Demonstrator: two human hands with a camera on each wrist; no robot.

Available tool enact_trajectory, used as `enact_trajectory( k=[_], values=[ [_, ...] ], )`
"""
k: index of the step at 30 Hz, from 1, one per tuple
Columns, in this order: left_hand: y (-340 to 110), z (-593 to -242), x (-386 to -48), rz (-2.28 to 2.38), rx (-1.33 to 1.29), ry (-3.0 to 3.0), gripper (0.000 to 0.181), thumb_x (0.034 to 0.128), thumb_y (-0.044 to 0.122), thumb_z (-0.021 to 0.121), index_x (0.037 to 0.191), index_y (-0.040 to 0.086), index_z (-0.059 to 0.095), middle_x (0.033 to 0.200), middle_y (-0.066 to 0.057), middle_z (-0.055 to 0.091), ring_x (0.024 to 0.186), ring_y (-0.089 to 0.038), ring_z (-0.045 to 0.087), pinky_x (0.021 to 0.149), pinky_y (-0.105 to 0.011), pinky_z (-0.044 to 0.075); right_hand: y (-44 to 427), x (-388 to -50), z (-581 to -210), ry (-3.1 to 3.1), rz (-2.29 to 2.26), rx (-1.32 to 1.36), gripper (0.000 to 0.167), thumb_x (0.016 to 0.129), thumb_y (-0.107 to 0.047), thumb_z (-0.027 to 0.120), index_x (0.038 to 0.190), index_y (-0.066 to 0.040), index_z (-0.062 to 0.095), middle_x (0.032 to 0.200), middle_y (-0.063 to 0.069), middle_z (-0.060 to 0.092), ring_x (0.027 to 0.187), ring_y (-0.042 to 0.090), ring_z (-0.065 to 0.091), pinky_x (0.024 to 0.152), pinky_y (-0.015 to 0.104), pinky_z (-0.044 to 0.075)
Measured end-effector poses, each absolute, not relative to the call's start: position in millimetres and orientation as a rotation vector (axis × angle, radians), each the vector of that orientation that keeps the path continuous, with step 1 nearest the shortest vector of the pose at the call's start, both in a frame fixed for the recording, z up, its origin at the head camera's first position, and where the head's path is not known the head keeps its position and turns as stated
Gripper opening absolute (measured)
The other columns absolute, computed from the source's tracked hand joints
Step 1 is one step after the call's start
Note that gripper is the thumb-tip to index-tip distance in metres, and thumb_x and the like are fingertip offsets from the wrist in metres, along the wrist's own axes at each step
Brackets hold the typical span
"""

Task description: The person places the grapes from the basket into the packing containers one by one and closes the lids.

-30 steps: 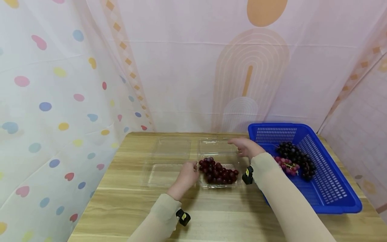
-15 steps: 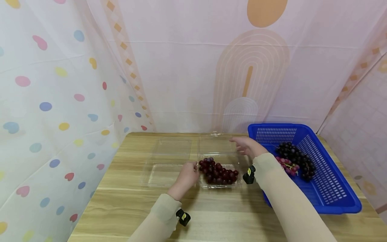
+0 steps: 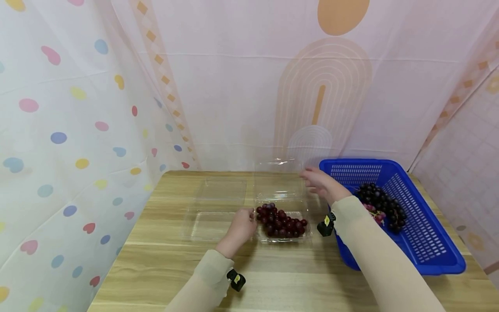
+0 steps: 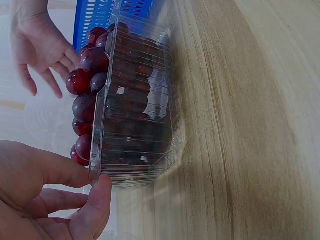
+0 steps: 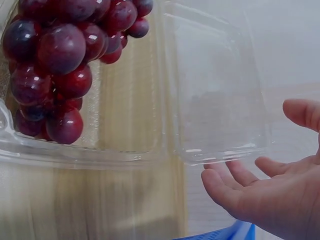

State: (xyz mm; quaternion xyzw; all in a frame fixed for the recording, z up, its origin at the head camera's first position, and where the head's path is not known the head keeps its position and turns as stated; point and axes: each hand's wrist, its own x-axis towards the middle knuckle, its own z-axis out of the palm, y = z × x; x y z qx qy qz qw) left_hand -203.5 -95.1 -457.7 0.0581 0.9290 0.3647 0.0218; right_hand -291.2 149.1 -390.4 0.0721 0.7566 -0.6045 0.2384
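Observation:
A bunch of dark red grapes (image 3: 281,222) lies in the base of a clear plastic clamshell box (image 4: 140,175). At the box's near-left corner, my left hand (image 3: 241,227) pinches the rim between thumb and forefinger, as the left wrist view (image 4: 55,195) shows. The hinged lid (image 3: 278,178) is tilted up behind the base. By the lid's right edge is my right hand (image 3: 321,184). Its fingers (image 5: 225,187) are extended at the lid's edge; whether they all touch it is hard to tell. The thumb stands apart, curled round nothing.
A second clear clamshell box (image 3: 212,225) lies unfolded to the left on the wooden table (image 3: 163,268). On the right stands a blue plastic basket (image 3: 432,234) with black grapes (image 3: 380,203) and pink-red grapes (image 3: 375,213). A patterned curtain (image 3: 241,95) hangs behind the table.
The lid has swung up from lying back to a steeper tilt. My right hand has moved slightly up and right along with it. My left hand has stayed at the box's rim.

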Motion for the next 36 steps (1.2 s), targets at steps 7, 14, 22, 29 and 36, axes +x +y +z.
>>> enact_trajectory(
  k=[7, 14, 22, 29, 36],
  values=[
    [-96, -458, -204, 1.160, 0.174, 2.851, 0.012, 0.0743, -0.012, 0.050, 0.075, -0.001, 0.054, 0.065, -0.002, 0.042, 0.052, -0.011, 0.044, 0.046, -0.021, 0.038, 152, -288, -379, 2.029, -1.769, 0.141, 0.070, 0.099, -0.019, 0.044, 0.153, -0.013, 0.001, 0.155, 0.022, 0.016, 0.140, 0.041, 0.019, 0.110, 0.046, 0.029],
    [-96, -457, -204, 1.170, 0.142, 2.823, 0.020, 0.0753, -0.012, 0.050, 0.091, -0.008, 0.062, 0.070, -0.006, 0.049, 0.054, -0.012, 0.046, 0.047, -0.021, 0.040, 154, -284, -370, 2.067, -1.789, 0.092, 0.067, 0.097, -0.014, 0.045, 0.153, -0.016, 0.008, 0.152, 0.019, 0.022, 0.125, 0.032, 0.035, 0.082, 0.027, 0.037],
    [-98, -458, -205, 1.160, 0.132, 2.823, 0.023, 0.0754, -0.012, 0.052, 0.095, -0.007, 0.063, 0.073, -0.007, 0.050, 0.059, -0.014, 0.047, 0.051, -0.022, 0.040, 155, -270, -360, 2.178, -1.715, 0.032, 0.056, 0.098, -0.016, 0.044, 0.148, -0.008, 0.020, 0.148, 0.019, 0.025, 0.124, 0.031, 0.035, 0.080, 0.028, 0.038],
    [-99, -458, -205, 1.201, 0.104, 2.788, 0.032, 0.0756, -0.012, 0.052, 0.106, -0.008, 0.063, 0.080, -0.008, 0.056, 0.059, -0.012, 0.050, 0.052, -0.022, 0.045, 154, -252, -358, 2.322, -1.609, -0.033, 0.048, 0.097, -0.019, 0.046, 0.138, -0.001, 0.028, 0.144, 0.021, 0.032, 0.129, 0.037, 0.034, 0.100, 0.047, 0.039],
    [-101, -456, -205, 1.216, 0.112, 2.776, 0.032, 0.0784, -0.012, 0.052, 0.109, -0.008, 0.061, 0.082, -0.009, 0.056, 0.058, -0.012, 0.050, 0.052, -0.023, 0.046, 155, -236, -358, 2.427, -1.526, -0.077, 0.042, 0.098, -0.020, 0.049, 0.133, -0.001, 0.035, 0.137, 0.019, 0.039, 0.120, 0.033, 0.041, 0.085, 0.035, 0.044]
  ],
)
